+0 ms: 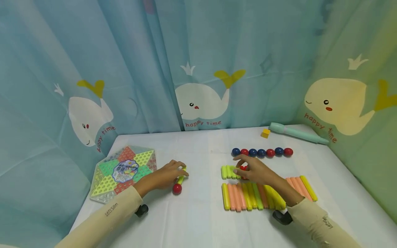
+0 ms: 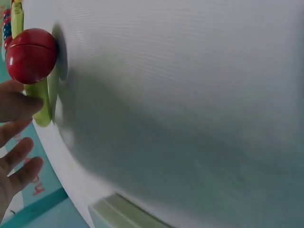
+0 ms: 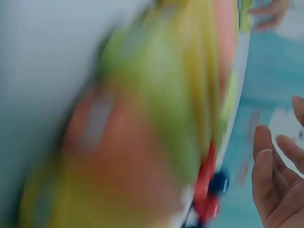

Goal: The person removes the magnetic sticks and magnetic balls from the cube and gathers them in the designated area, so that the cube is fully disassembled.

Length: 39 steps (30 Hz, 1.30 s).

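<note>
My left hand [image 1: 168, 175] pinches a short yellow-green stick [image 1: 181, 179] between thumb and finger, the other fingers spread. At the stick's near end sits a red ball [image 1: 177, 188]; the left wrist view shows this ball [image 2: 31, 56] with a seam around it. My right hand [image 1: 256, 170] hovers with loosely bent fingers over a row of short yellow-green sticks [image 1: 228, 172] and some red pieces [image 1: 243, 168], partly hiding them. In the right wrist view, nothing lies between the fingers of the right hand [image 3: 278, 180].
Longer yellow, pink and green sticks [image 1: 238, 197] lie side by side below the right forearm. Behind them runs a line of blue and red balls [image 1: 261, 153]. A yellow block [image 1: 265, 133] and a mint-green tool [image 1: 297, 133] are at the back; a star-patterned board [image 1: 105, 182] is left.
</note>
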### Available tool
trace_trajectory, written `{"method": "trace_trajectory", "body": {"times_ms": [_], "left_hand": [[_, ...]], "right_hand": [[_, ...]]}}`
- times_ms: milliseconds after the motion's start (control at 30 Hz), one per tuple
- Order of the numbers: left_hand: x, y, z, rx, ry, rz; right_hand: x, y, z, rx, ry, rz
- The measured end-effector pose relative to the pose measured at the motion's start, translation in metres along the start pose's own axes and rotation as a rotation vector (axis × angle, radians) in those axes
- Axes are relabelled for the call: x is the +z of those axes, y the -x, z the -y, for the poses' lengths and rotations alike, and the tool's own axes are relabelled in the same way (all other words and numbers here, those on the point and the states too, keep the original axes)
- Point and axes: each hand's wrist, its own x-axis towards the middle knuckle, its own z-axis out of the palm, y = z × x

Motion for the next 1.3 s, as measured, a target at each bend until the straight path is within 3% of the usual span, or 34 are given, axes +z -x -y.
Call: {"method": "trace_trajectory", "body": {"times_ms": [167,400,600,833,967,1067,1200,1300], "left_hand": [[0.002,-0.007,-0.003,0.049,-0.079,0.003],[0.002,-0.011,-0.009,0.106,-0.197,-0.018],[-0.008,-0.006,-0.022,0.144,-0.185,-0.073],[-0.02,0.0,-0.041,0.124,-0.154,-0.107],[-0.021,-0.003,-0.046,0.101,-0.091,-0.057],[-0.018,-0.004,-0.043,0.026,-0.012,-0.011],[-0.011,-0.007,-0.036,-0.089,0.218,0.012],[-0.005,-0.012,-0.036,-0.127,0.427,0.002]], "right_hand": [[0.036,-0.018,0.026,-0.076,-0.047,0.102],[0.069,-0.034,0.047,-0.087,-0.054,0.202],[0.076,-0.039,0.06,-0.093,-0.073,0.185],[0.073,-0.039,0.068,-0.169,-0.127,0.151],[0.064,-0.032,0.065,-0.225,-0.141,0.185],[0.05,-0.025,0.059,-0.26,-0.156,0.211],[0.025,-0.007,0.04,-0.255,-0.175,0.201],[0.009,0.005,0.02,-0.212,-0.171,0.169]]}}
